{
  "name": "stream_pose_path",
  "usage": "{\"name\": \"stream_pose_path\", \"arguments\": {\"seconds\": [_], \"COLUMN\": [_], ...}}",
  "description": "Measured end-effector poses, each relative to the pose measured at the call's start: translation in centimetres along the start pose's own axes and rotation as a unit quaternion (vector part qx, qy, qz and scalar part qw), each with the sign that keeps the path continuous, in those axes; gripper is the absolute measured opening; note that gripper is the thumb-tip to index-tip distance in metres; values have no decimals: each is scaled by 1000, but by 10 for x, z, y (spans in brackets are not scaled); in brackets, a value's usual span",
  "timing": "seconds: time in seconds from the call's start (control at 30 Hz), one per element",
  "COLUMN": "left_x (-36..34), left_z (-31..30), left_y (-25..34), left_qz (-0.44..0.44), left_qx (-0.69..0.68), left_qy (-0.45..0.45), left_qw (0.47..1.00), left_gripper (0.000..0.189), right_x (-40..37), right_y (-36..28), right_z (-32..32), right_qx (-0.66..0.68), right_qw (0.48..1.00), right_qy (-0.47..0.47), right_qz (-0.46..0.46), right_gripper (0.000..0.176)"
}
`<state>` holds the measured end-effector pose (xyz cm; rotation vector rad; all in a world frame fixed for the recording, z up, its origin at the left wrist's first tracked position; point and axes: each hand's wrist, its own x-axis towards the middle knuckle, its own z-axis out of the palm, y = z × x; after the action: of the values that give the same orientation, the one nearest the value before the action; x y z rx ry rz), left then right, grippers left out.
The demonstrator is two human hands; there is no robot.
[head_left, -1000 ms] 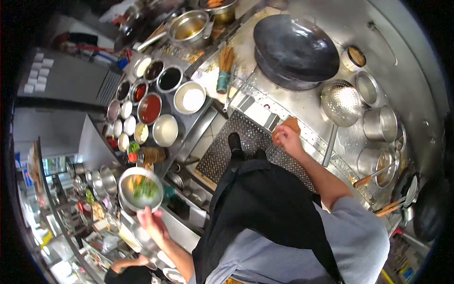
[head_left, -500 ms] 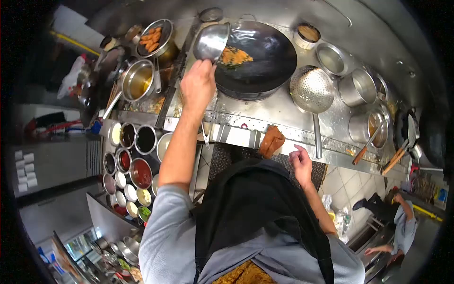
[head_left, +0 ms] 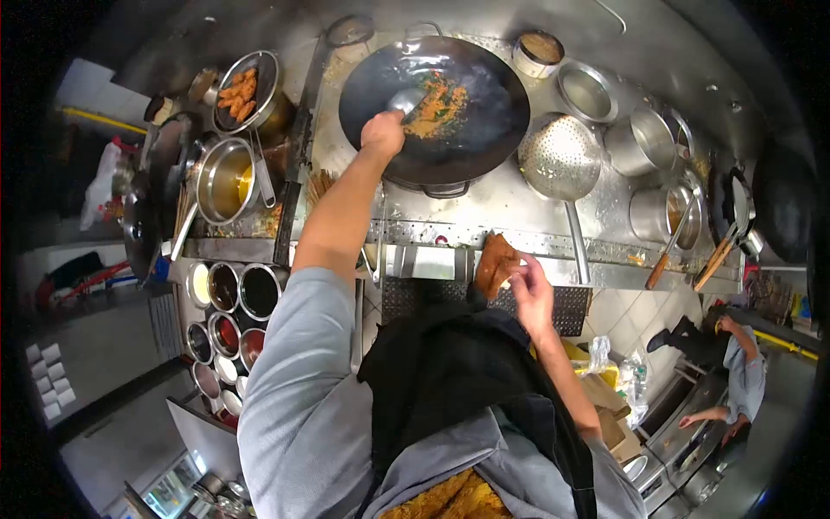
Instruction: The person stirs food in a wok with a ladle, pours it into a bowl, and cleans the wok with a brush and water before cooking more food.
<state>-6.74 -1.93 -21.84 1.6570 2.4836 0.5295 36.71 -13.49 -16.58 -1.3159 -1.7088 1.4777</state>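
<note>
My left hand (head_left: 383, 134) is closed on a ladle (head_left: 405, 100), whose shiny round bowl dips into the large black wok (head_left: 484, 104). Orange-brown food (head_left: 439, 108) with bits of green and red lies in the wok, beside the ladle. Along the front edge of the counter rests a folded reddish-brown cloth (head_left: 496, 262). My right hand (head_left: 533, 294) is at the right side of this cloth, fingertips right at its edge with the fingers loosely bent and apart.
A perforated strainer (head_left: 562, 160) lies right of the wok, its handle over the counter edge. Steel pots (head_left: 641, 143) stand farther right. At left are a fried-food strainer (head_left: 239, 93), an oil pan (head_left: 226, 180) and several sauce containers (head_left: 261, 291). Another person (head_left: 745, 372) works at far right.
My left hand has moved down and in over the wok, lowering the metal vessel among the food. My right hand has come left to the cloth. The whole view has shifted slightly.
</note>
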Motion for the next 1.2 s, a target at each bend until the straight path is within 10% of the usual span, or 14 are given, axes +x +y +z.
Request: {"name": "stream_pose_path", "arguments": {"seconds": [0.2, 0.3, 0.4, 0.77, 1.0, 1.1, 1.13, 1.2], "left_x": [-65, -170, -305, -769, -900, -972, -907, -909], "left_z": [-95, -138, -132, -19, 98, 203, 125, 148], "left_y": [42, 70, 63, 318, 406, 414, 380, 333], "left_qz": [-27, -177, -251, -583, -479, -341, -501, -545], "left_qx": [-149, -333, -366, -242, -220, -383, -279, -378], "left_qy": [253, 311, 411, 758, 843, 857, 812, 747], "left_qw": [956, 872, 796, 163, -106, 41, -109, 40], "left_gripper": [16, 20, 20, 18, 23, 62, 59, 41], "right_x": [98, 142, 167, 74, 22, 14, 6, -9], "right_y": [-68, -60, -53, -38, -9, -10, -12, -12], "right_z": [75, 111, 118, 57, 35, 26, 26, 28], "right_qx": [-279, -285, -436, -507, -465, -417, -425, -347], "right_qw": [898, 900, 784, 708, 731, 767, 766, 772], "right_qy": [-9, -104, -207, -229, -239, -244, -225, -236], "right_qz": [-340, -314, -391, -435, -439, -422, -426, -477], "right_gripper": [47, 33, 31, 42, 41, 38, 36, 28]}}
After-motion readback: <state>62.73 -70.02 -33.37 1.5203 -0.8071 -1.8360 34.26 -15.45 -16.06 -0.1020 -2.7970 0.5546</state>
